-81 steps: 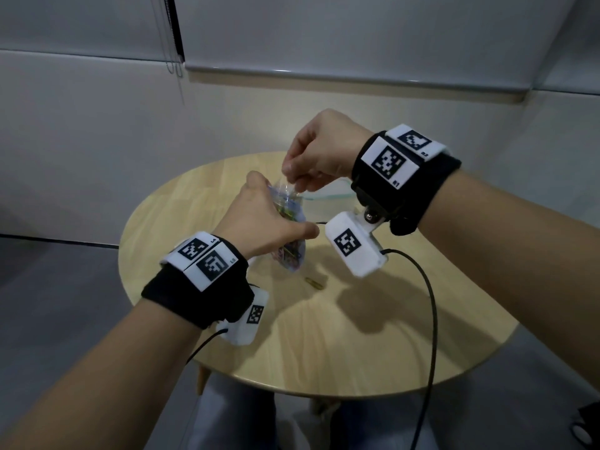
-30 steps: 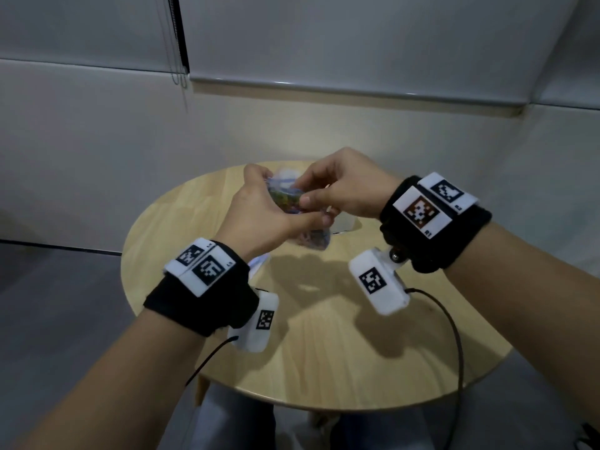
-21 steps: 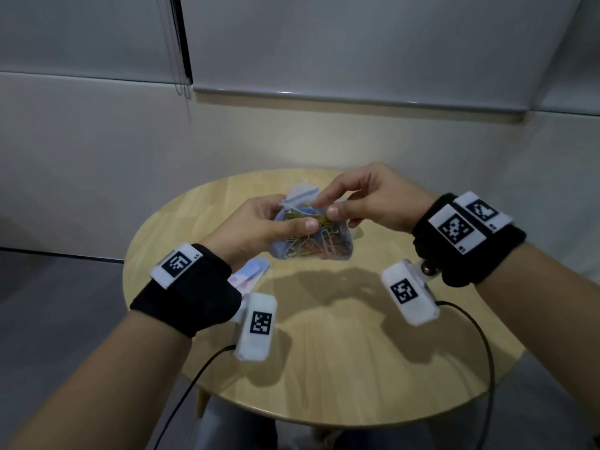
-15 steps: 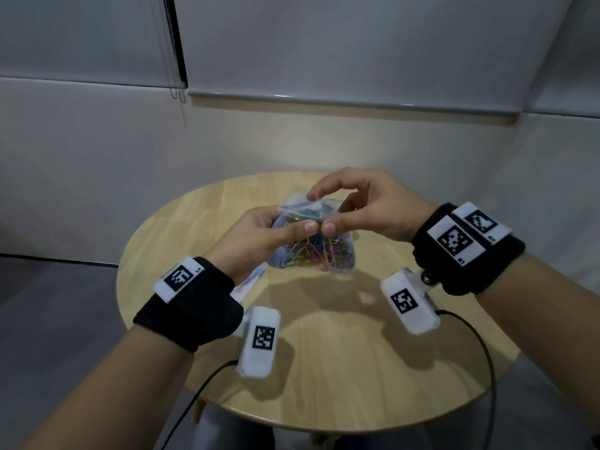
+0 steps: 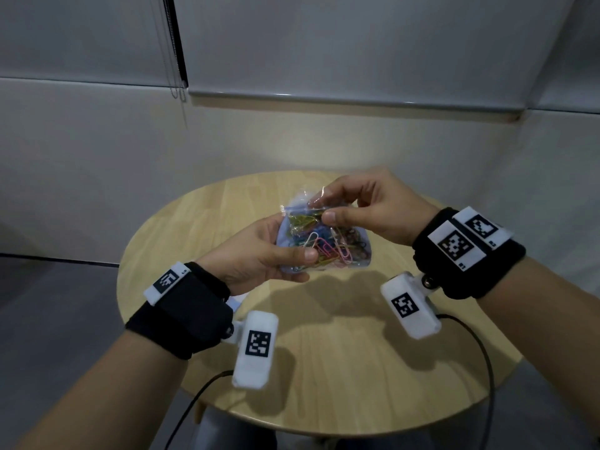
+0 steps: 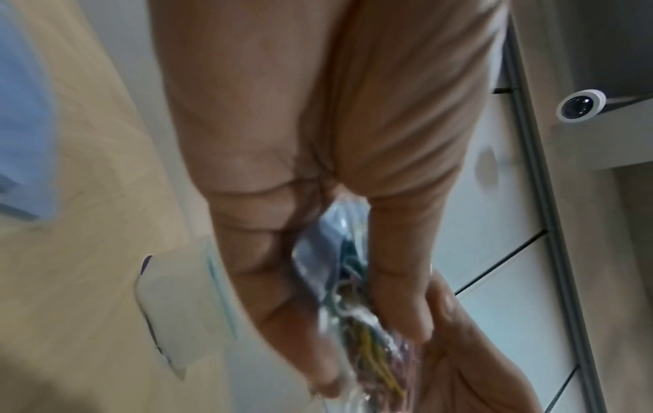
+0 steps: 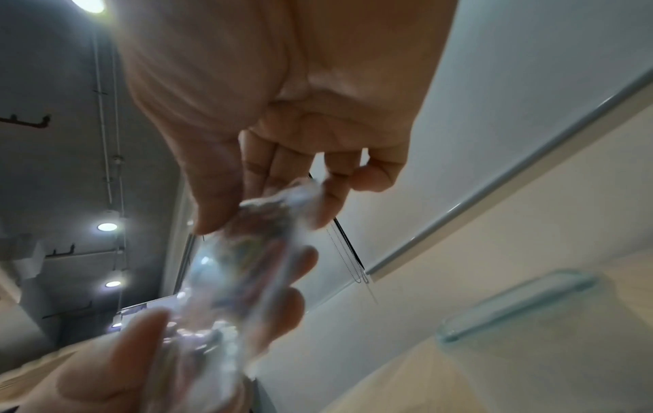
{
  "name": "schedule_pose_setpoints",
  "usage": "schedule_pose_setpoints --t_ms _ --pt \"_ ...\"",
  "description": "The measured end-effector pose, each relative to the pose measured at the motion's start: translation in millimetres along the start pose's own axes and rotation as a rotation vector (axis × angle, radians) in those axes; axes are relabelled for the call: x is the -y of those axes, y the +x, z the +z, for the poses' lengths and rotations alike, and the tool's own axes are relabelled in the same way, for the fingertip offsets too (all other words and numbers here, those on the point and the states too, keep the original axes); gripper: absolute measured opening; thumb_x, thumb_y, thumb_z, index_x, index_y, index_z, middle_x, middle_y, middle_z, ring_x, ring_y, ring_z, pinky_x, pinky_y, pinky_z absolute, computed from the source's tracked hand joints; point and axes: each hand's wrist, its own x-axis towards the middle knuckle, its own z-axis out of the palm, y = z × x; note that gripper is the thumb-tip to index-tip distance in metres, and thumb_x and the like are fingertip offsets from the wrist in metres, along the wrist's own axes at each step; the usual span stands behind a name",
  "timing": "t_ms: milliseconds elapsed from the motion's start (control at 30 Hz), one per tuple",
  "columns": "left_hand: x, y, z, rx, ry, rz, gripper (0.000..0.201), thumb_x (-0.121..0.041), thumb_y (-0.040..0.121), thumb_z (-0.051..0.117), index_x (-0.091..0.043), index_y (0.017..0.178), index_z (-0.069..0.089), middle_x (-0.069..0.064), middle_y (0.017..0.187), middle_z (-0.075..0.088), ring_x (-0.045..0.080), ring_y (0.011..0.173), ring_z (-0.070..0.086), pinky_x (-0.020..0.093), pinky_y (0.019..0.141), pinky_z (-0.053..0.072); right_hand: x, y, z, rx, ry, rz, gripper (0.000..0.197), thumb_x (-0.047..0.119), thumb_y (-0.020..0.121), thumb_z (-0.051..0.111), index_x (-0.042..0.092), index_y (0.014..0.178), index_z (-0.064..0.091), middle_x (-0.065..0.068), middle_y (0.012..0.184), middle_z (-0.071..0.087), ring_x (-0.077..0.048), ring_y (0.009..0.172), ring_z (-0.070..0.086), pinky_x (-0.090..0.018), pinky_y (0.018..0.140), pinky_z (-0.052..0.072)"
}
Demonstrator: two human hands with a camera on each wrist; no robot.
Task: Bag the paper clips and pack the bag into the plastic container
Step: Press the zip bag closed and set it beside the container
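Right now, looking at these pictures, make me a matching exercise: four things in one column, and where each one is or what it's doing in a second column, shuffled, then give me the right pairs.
Column one
1. left hand
2. right hand
3. paper clips
4. plastic container

Column two
A. lying on the round wooden table, touched by neither hand
B. pinching the top edge of the clear zip bag
C. gripping the lower part of the bag, thumb on its front
D. inside the bag, held above the table

Pairs: 1-C, 2-B, 3-D, 4-A
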Motion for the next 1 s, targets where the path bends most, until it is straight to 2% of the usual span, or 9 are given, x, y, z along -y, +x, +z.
schedule_pose_setpoints --t_ms 67,167,333,467,567,633,700,867,1000 --pt "1 1 0 -0.04 0.001 0.032 0.043 -0.003 0.076 0.074 -0.01 0.117 0.064 0.011 0.102 0.073 0.023 0.089 0.069 0.029 0.07 0.059 -3 -2 0 0.054 0.0 0.041 0.028 0.012 0.071 0.079 0.019 0.098 0.072 -0.004 0.097 0.072 -0.023 0.095 0.066 -0.032 0.086 0.055" --pt "2 2 2 -0.065 0.004 0.069 0.04 -0.004 0.077 0.075 0.001 0.116 0.065 0.019 0.108 0.072 0.03 0.098 0.068 0.036 0.086 0.057 -4 -3 1 0.12 -0.012 0.076 0.038 0.005 0.065 0.083 0.015 0.101 0.072 -0.008 0.1 0.072 -0.019 0.094 0.068 -0.027 0.084 0.056" --pt "2 1 11 -0.037 -0.04 0.109 0.033 -0.008 0.084 0.065 -0.001 0.116 0.065 0.012 0.106 0.074 0.022 0.097 0.07 0.029 0.084 0.055 1 0 4 0.188 0.021 0.127 0.027 0.0 0.071 0.076 0.012 0.095 0.074 -0.01 0.092 0.075 -0.013 0.087 0.07 -0.023 0.079 0.055" --pt "2 2 17 -0.055 -0.109 0.125 0.051 -0.019 0.083 0.062 0.006 0.127 0.058 0.023 0.116 0.068 0.03 0.102 0.067 0.033 0.084 0.056 10 3 1 0.259 -0.064 0.131 0.02 0.005 0.073 0.076 0.013 0.091 0.075 -0.013 0.09 0.075 -0.017 0.083 0.071 -0.029 0.08 0.058" --pt "1 5 18 -0.114 -0.138 0.135 0.051 -0.027 0.076 0.067 0.0 0.119 0.065 0.022 0.109 0.07 0.031 0.095 0.069 0.038 0.08 0.058 15 4 -1 0.231 -0.161 0.095 0.025 0.012 0.066 0.083 0.017 0.09 0.075 -0.01 0.091 0.075 -0.016 0.087 0.069 -0.024 0.082 0.054" --pt "-2 6 15 -0.155 -0.125 0.138 0.048 -0.027 0.077 0.067 -0.001 0.116 0.067 0.022 0.105 0.072 0.031 0.09 0.071 0.041 0.081 0.059 17 2 -3 0.19 -0.168 0.067 0.03 0.012 0.064 0.084 0.024 0.09 0.073 -0.004 0.087 0.073 -0.002 0.082 0.064 -0.008 0.072 0.046" --pt "-3 6 13 -0.17 -0.111 0.14 0.044 -0.024 0.082 0.063 0.002 0.118 0.065 0.022 0.104 0.072 0.031 0.089 0.071 0.043 0.083 0.057 17 -1 -3 0.146 -0.137 0.038 0.036 0.006 0.064 0.083 0.024 0.094 0.071 0.006 0.086 0.071 0.011 0.077 0.06 -0.001 0.07 0.039" --pt "-1 4 12 -0.192 -0.097 0.146 0.033 -0.024 0.081 0.062 -0.006 0.107 0.07 0.016 0.095 0.075 0.025 0.083 0.073 0.041 0.079 0.059 9 -3 -7 -0.012 -0.059 -0.009 0.039 0.009 0.06 0.085 0.026 0.091 0.069 0.013 0.09 0.073 -0.006 0.092 0.068 -0.028 0.087 0.045" --pt "0 4 13 -0.22 -0.104 0.156 0.027 -0.023 0.079 0.064 -0.008 0.099 0.074 0.017 0.09 0.075 0.024 0.077 0.072 0.038 0.073 0.06 7 -4 -8 -0.002 -0.172 -0.053 0.033 0.004 0.062 0.084 0.018 0.088 0.068 0.01 0.083 0.069 -0.005 0.079 0.06 -0.014 0.076 0.044"
